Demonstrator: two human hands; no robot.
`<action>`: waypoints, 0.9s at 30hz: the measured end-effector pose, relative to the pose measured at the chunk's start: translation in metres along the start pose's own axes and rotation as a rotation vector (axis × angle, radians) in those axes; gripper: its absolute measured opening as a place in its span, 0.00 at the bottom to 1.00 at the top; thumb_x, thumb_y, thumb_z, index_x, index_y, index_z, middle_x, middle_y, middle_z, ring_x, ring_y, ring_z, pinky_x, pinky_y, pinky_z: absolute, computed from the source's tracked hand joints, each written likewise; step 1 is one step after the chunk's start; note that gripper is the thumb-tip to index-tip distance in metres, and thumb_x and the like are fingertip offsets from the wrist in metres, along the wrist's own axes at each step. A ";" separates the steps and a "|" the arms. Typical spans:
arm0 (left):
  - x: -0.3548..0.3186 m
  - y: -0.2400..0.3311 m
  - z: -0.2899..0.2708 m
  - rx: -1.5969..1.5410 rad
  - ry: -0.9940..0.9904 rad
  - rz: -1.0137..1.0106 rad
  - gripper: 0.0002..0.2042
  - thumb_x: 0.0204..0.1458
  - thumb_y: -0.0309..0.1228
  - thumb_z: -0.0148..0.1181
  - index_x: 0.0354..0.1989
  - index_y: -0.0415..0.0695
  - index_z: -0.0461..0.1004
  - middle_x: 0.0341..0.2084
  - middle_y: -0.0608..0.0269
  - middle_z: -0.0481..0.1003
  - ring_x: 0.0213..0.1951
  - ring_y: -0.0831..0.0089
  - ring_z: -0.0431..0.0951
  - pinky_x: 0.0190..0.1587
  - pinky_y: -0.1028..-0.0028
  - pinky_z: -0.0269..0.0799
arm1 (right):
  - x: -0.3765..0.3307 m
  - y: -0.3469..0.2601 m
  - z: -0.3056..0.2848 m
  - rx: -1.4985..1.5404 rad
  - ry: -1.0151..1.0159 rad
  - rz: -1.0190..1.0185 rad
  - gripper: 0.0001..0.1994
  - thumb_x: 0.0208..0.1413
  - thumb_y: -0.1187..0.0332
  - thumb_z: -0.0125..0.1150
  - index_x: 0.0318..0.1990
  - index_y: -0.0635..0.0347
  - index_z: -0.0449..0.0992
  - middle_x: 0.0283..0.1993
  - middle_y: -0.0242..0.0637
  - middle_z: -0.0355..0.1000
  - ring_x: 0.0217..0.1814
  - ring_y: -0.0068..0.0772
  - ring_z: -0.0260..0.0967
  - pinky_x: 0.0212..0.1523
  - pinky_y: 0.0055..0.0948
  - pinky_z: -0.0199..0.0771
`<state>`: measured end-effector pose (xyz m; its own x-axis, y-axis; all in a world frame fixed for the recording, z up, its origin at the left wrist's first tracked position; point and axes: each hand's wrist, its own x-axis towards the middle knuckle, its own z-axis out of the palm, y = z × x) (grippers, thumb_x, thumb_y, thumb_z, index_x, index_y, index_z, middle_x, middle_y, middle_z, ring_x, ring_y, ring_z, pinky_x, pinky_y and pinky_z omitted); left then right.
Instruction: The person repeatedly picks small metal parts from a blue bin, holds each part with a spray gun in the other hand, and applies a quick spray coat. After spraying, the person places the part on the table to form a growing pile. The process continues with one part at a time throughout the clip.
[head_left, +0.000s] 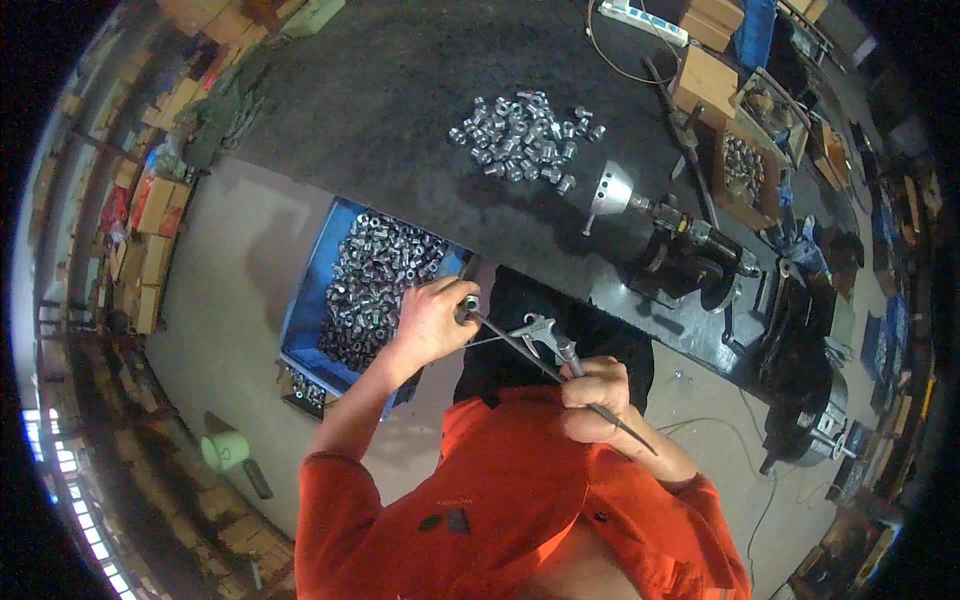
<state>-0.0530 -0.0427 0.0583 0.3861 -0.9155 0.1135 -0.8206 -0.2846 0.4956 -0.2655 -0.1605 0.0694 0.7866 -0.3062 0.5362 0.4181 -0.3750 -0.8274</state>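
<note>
A dark workbench (400, 110) carries a heap of metal sleeves (525, 135); a blue crate (310, 290) of more sits below. The left hand (430, 322) pinches 1 small metal sleeve (468, 305). The right hand (597, 398) grips an air blow gun (548, 335), nozzle tip hidden.

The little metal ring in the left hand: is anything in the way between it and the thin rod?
Nothing visible blocks it. The left hand pinches the small metal ring right at the tip of the thin rod, which the right hand grips together with a metal air blow gun. Ring and rod tip already meet.
</note>
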 end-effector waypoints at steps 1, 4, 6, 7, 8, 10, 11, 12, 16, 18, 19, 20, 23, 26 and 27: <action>0.001 0.001 0.002 0.004 0.005 0.000 0.11 0.31 0.28 0.61 0.28 0.45 0.74 0.23 0.59 0.73 0.26 0.59 0.75 0.27 0.65 0.71 | 0.001 0.001 0.002 -0.011 -0.011 -0.015 0.12 0.22 0.77 0.54 0.09 0.56 0.54 0.12 0.34 0.46 0.10 0.34 0.47 0.13 0.30 0.42; 0.001 0.004 0.002 0.017 0.023 0.020 0.11 0.31 0.28 0.61 0.28 0.45 0.74 0.23 0.60 0.73 0.25 0.59 0.75 0.26 0.65 0.71 | -0.001 0.005 0.006 -0.040 -0.015 -0.012 0.12 0.21 0.77 0.53 0.10 0.57 0.54 0.12 0.34 0.46 0.11 0.35 0.47 0.13 0.30 0.42; 0.002 0.006 0.002 0.016 0.025 0.033 0.11 0.31 0.28 0.61 0.28 0.45 0.74 0.22 0.60 0.73 0.25 0.59 0.75 0.26 0.64 0.71 | 0.000 0.004 0.008 -0.063 -0.023 0.019 0.12 0.24 0.77 0.54 0.10 0.57 0.54 0.12 0.35 0.47 0.12 0.36 0.49 0.13 0.32 0.44; 0.001 0.006 0.002 0.016 0.027 0.039 0.12 0.31 0.28 0.61 0.29 0.46 0.74 0.22 0.60 0.73 0.25 0.59 0.75 0.25 0.64 0.71 | 0.001 0.004 0.008 -0.079 -0.035 0.041 0.12 0.27 0.76 0.55 0.11 0.58 0.55 0.12 0.35 0.48 0.12 0.37 0.50 0.14 0.34 0.46; 0.000 0.007 0.003 0.007 0.023 0.040 0.12 0.31 0.28 0.61 0.28 0.46 0.74 0.22 0.60 0.73 0.24 0.59 0.75 0.25 0.64 0.71 | 0.002 0.003 0.008 -0.094 -0.047 0.063 0.12 0.30 0.76 0.55 0.11 0.58 0.56 0.13 0.36 0.50 0.13 0.37 0.52 0.14 0.35 0.48; -0.001 0.007 0.006 -0.009 0.013 0.048 0.12 0.30 0.28 0.61 0.28 0.46 0.73 0.21 0.60 0.73 0.24 0.58 0.75 0.25 0.64 0.71 | 0.005 0.006 0.008 -0.086 -0.098 0.094 0.12 0.31 0.76 0.56 0.12 0.59 0.56 0.13 0.38 0.51 0.15 0.40 0.54 0.16 0.37 0.51; -0.002 0.008 0.009 -0.015 0.028 0.060 0.12 0.30 0.28 0.61 0.28 0.46 0.73 0.21 0.59 0.73 0.23 0.58 0.75 0.24 0.64 0.70 | 0.007 0.010 0.008 -0.093 -0.130 0.098 0.11 0.31 0.76 0.56 0.12 0.59 0.57 0.13 0.38 0.52 0.15 0.41 0.55 0.16 0.37 0.52; -0.002 0.009 0.013 -0.020 0.043 0.073 0.12 0.29 0.27 0.61 0.28 0.46 0.73 0.20 0.59 0.72 0.23 0.58 0.75 0.24 0.64 0.69 | 0.010 0.012 0.009 -0.101 -0.160 0.102 0.11 0.31 0.76 0.56 0.13 0.60 0.57 0.14 0.39 0.53 0.16 0.41 0.56 0.17 0.38 0.53; 0.005 0.018 0.023 -0.052 0.017 0.082 0.11 0.29 0.28 0.62 0.27 0.45 0.73 0.22 0.57 0.73 0.25 0.55 0.75 0.25 0.64 0.70 | 0.014 0.026 0.024 -0.303 -0.192 0.103 0.09 0.29 0.71 0.57 0.14 0.57 0.61 0.15 0.40 0.57 0.19 0.41 0.62 0.19 0.39 0.63; 0.006 0.018 0.022 -0.043 0.008 0.053 0.10 0.30 0.27 0.60 0.26 0.45 0.73 0.18 0.57 0.72 0.22 0.57 0.74 0.24 0.65 0.69 | 0.011 0.026 0.025 -0.405 -0.161 -0.005 0.09 0.28 0.70 0.56 0.13 0.55 0.60 0.16 0.36 0.58 0.18 0.38 0.62 0.18 0.37 0.65; 0.007 0.012 0.021 -0.040 -0.004 0.025 0.10 0.30 0.27 0.60 0.26 0.45 0.73 0.17 0.57 0.71 0.21 0.58 0.74 0.23 0.66 0.69 | 0.009 0.022 0.024 -0.420 -0.142 -0.057 0.09 0.28 0.70 0.56 0.13 0.55 0.60 0.16 0.35 0.58 0.18 0.37 0.62 0.17 0.36 0.65; 0.009 0.007 0.019 -0.037 -0.016 -0.002 0.10 0.30 0.27 0.59 0.26 0.45 0.73 0.16 0.56 0.71 0.21 0.59 0.74 0.23 0.66 0.69 | 0.008 0.020 0.022 -0.434 -0.124 -0.109 0.09 0.27 0.70 0.55 0.12 0.54 0.60 0.16 0.34 0.57 0.18 0.36 0.61 0.17 0.36 0.65; 0.013 -0.006 0.007 -0.064 -0.027 -0.189 0.05 0.34 0.31 0.58 0.22 0.45 0.73 0.15 0.54 0.72 0.21 0.56 0.74 0.24 0.64 0.69 | 0.010 0.004 0.012 -0.448 -0.155 -0.274 0.10 0.25 0.70 0.57 0.11 0.54 0.59 0.15 0.32 0.55 0.17 0.34 0.59 0.15 0.34 0.63; 0.012 -0.016 0.001 -0.217 -0.028 -0.244 0.05 0.36 0.28 0.59 0.23 0.41 0.74 0.11 0.62 0.67 0.15 0.73 0.67 0.19 0.73 0.61 | 0.006 -0.005 0.010 -0.336 -0.072 -0.110 0.11 0.23 0.70 0.58 0.11 0.56 0.59 0.14 0.34 0.53 0.16 0.35 0.58 0.14 0.33 0.60; 0.014 -0.014 -0.001 -0.298 -0.043 -0.286 0.06 0.36 0.26 0.60 0.25 0.41 0.75 0.10 0.67 0.65 0.15 0.80 0.62 0.18 0.76 0.57 | 0.005 -0.004 0.009 -0.338 -0.091 -0.133 0.11 0.23 0.70 0.58 0.11 0.56 0.59 0.14 0.34 0.53 0.16 0.36 0.58 0.14 0.34 0.60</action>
<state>-0.0354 -0.0511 0.0537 0.5575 -0.8244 -0.0977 -0.5227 -0.4400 0.7302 -0.2589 -0.1525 0.0734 0.7793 -0.1618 0.6054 0.3577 -0.6784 -0.6417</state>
